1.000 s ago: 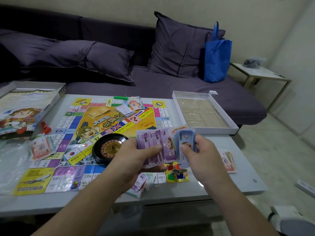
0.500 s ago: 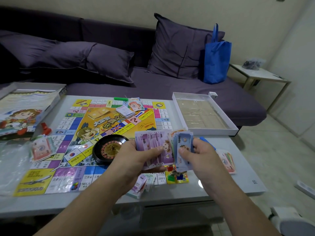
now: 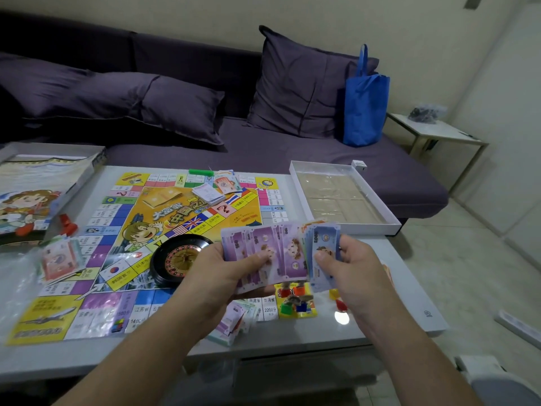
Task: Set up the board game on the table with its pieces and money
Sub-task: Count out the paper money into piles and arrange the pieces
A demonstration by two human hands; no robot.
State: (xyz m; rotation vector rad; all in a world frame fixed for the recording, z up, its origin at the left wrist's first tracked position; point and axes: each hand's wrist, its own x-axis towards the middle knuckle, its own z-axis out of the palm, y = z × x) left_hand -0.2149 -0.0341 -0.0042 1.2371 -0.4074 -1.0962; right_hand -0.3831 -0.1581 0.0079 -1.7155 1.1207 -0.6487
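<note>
The colourful game board lies flat on the white table. A black roulette wheel sits on its near middle. Above the board's near right corner my left hand grips a fan of purple play money, thumb on top. My right hand pinches a blue note at the fan's right end, with more notes behind it. Small coloured pawns stand on the corner below. Other money stacks lie at the board's left edge, near edge and far side.
An open white box tray sits at the table's right back. The box lid with cartoon art lies at the far left, with a clear plastic bag before it. Behind is a purple sofa with a blue bag.
The purple notes are fanned a little wider in my left hand. My right hand has shifted slightly on the blue note. The view has tilted a bit.
</note>
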